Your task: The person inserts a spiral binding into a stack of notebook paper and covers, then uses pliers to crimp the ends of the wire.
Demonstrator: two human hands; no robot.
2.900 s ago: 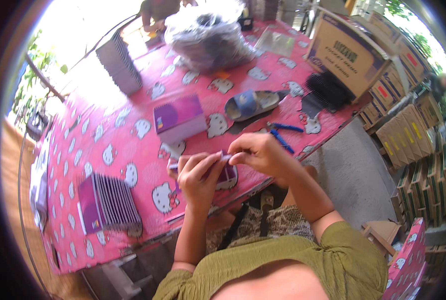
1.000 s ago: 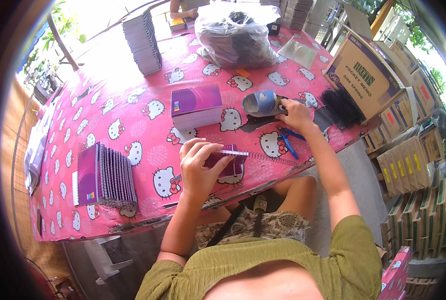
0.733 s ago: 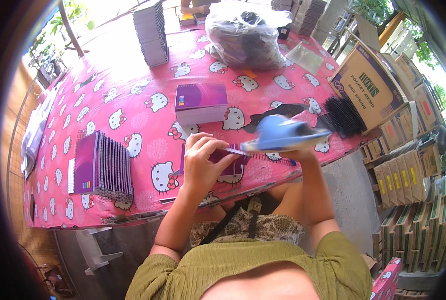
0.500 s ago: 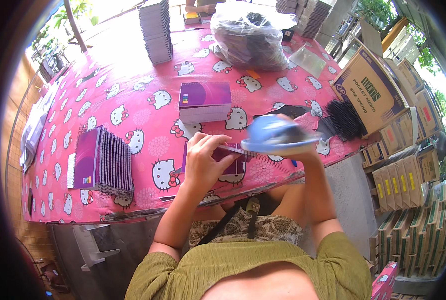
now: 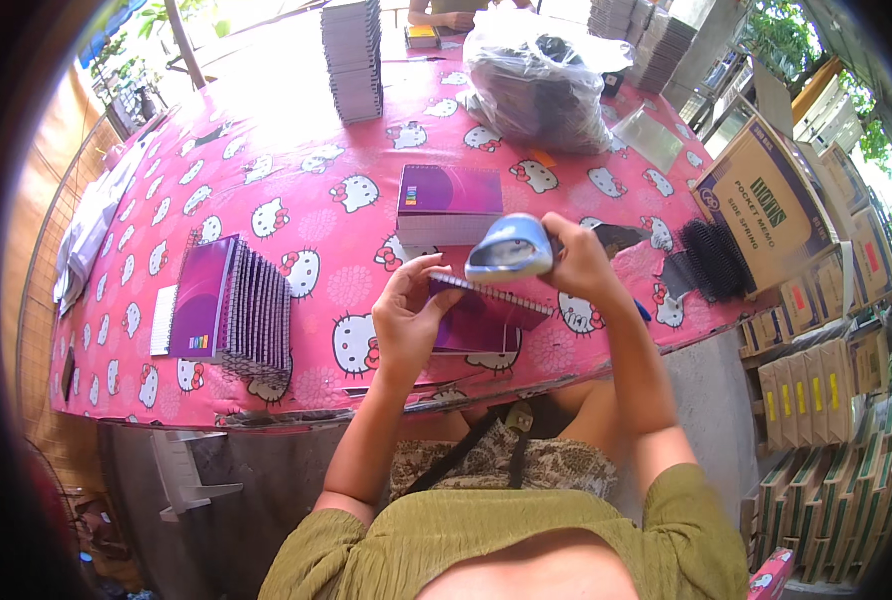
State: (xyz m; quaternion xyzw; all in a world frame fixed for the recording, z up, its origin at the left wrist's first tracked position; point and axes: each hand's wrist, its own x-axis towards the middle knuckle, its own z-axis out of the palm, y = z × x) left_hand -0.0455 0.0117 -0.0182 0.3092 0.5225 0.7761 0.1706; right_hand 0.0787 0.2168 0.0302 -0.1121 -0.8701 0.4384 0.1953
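At the table's near edge, my left hand (image 5: 411,310) pinches the upper left corner of a purple-covered notebook (image 5: 481,325), with the thumb near its bound edge. A thin dark coil (image 5: 511,297) runs along that edge. My right hand (image 5: 581,262) is closed on a light blue thing shaped like a rubber slipper (image 5: 509,248), with an oval opening in it. It hangs just above the coil; whether the two touch, I cannot tell. Beyond my hands lies a stack of purple notebooks (image 5: 450,205). To the left stands a row of spiral-bound purple notebooks (image 5: 231,300).
Loose black coils (image 5: 716,262) lie by an open carton (image 5: 766,205) on the right. A tall notebook stack (image 5: 352,62) and a plastic bag (image 5: 536,85) stand farther back on the pink tablecloth (image 5: 316,270). A person's hand (image 5: 458,20) shows across the table. Wrapped bundles (image 5: 806,395) stand at right.
The slipper-shaped thing has moved left along the notebook's bound edge and is less blurred. The coil end that stuck out to the right is now mostly in line with that edge. The whole view has shifted.
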